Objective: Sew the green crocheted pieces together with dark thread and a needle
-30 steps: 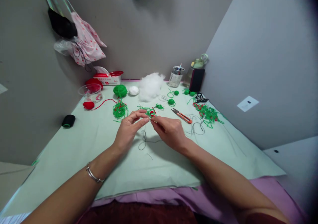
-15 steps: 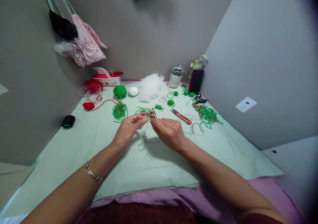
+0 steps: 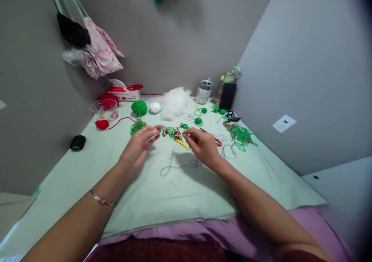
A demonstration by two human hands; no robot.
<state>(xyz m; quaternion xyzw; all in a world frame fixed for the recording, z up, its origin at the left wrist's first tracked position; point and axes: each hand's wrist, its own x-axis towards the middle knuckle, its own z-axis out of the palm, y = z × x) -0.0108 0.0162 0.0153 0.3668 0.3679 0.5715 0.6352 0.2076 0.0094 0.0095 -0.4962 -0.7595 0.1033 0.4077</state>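
My left hand is held over the cloth-covered table with its fingers stretched out and the thumb apart. Just right of its fingertips lie small red-and-green yarn pieces with loose strands. My right hand has thumb and forefinger pinched together beside these pieces; whatever is in the pinch is too small to make out. A yellow-handled tool lies below the pieces, its right end near my right hand. Dark thread loops across the cloth in front. Orange-handled thread snips are partly hidden behind my right hand.
White stuffing, a green yarn ball and a clear tub stand toward the back. Tangled green and red yarn lies at right, near a propped phone. A black thread spool sits at left.
My hands have moved apart, the left one leftward and the right one rightward. The yellow-handled tool now shows between them, and the dark thread's loop has shifted.
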